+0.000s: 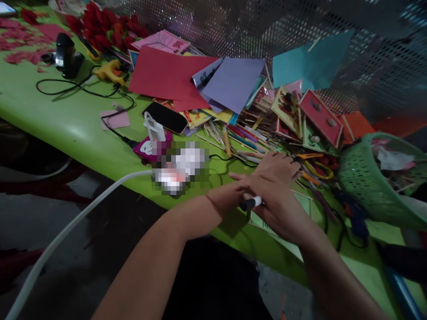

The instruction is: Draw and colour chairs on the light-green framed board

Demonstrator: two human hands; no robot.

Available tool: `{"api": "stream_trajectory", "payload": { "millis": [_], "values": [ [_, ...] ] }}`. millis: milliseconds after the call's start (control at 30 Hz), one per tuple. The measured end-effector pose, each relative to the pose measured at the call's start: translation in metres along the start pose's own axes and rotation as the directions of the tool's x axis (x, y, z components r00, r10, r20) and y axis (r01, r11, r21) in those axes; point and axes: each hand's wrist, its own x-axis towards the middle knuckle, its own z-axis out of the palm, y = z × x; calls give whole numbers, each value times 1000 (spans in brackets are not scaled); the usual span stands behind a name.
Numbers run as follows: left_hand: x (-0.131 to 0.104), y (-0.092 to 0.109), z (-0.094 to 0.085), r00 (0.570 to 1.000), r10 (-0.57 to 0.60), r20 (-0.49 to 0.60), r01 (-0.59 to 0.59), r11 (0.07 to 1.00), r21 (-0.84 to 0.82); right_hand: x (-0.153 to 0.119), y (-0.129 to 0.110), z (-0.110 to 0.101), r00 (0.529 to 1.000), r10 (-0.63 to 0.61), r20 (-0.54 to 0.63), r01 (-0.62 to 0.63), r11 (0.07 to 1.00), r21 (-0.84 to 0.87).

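Note:
My right hand [271,200] crosses over my left wrist, with a black-and-white marker [251,203] held between its fingers. Beyond it, my left hand [278,166] is palm down near the scissors with yellow handles [316,166]; its fingers are bent forward, and whether anything lies under them is hidden. Below my right hand lies a pale green card [300,202] with thin stick edges, partly covered by the hand and forearm. Pencils and thin sticks [247,138] are heaped just past my left hand.
A green basket [356,178] stands at the right, near a dark blue glue gun [353,213]. Red paper [170,75], purple paper [236,82] and framed cards [322,115] pile up at the back. A phone [165,118] and purple power strip [150,149] lie left, with a white cable [83,213] hanging off.

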Motion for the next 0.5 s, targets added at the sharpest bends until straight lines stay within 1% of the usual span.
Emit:
{"api": "stream_trajectory", "payload": {
  "millis": [100,200,333,433,500],
  "values": [
    [2,-3,3,999,25,21,-25,1000,-14,-9,5,0,998,-1,-55,1,1000,-2],
    [4,-6,1,998,38,42,-37,999,-28,-20,12,-2,996,14,-91,-14,1000,4],
    [5,-10,-5,998,-5,65,7,1000,-27,-35,24,-5,983,71,-171,-68,997,27],
    [9,-12,-11,997,-34,74,37,998,-47,-43,26,-9,957,116,-265,-105,993,54],
    [13,-13,-20,996,-53,65,58,996,-69,-46,21,-13,921,177,-347,-143,982,121]
  ]
}}
